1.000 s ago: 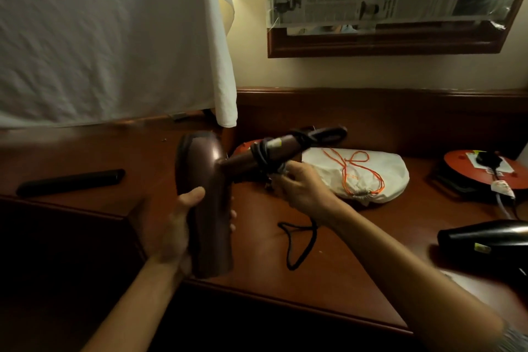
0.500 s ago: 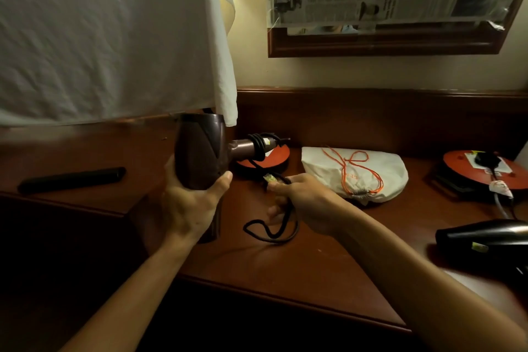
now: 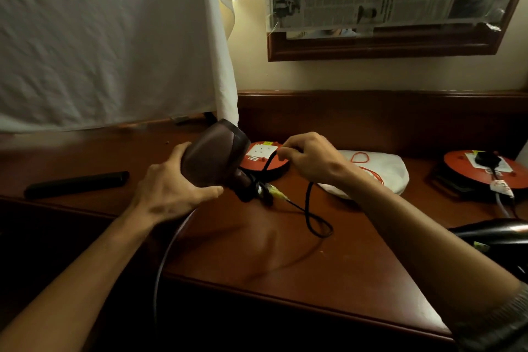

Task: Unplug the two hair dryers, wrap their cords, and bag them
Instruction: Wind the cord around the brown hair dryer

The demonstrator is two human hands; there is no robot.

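Observation:
My left hand [image 3: 168, 191] grips the barrel of a brown hair dryer [image 3: 214, 157] held over the wooden desk [image 3: 271, 260]. Its handle points down and right, with black cord coiled round it. My right hand [image 3: 308, 158] pinches the loose black cord [image 3: 310, 208] above the handle; the slack hangs in a loop onto the desk. A white drawstring bag [image 3: 383, 174] with an orange string lies behind my right wrist. A second, black hair dryer [image 3: 497, 233] lies at the right edge, partly cut off.
Two red round extension reels sit on the desk, one [image 3: 268, 156] behind the dryer, one [image 3: 485, 168] at the far right with a plug in it. A long black object [image 3: 77, 183] lies at the left. White cloth [image 3: 108, 37] hangs above.
The brown dryer has turned so its handle points down and right instead of sideways. My right hand has risen with the cord, lifting it above the handle.

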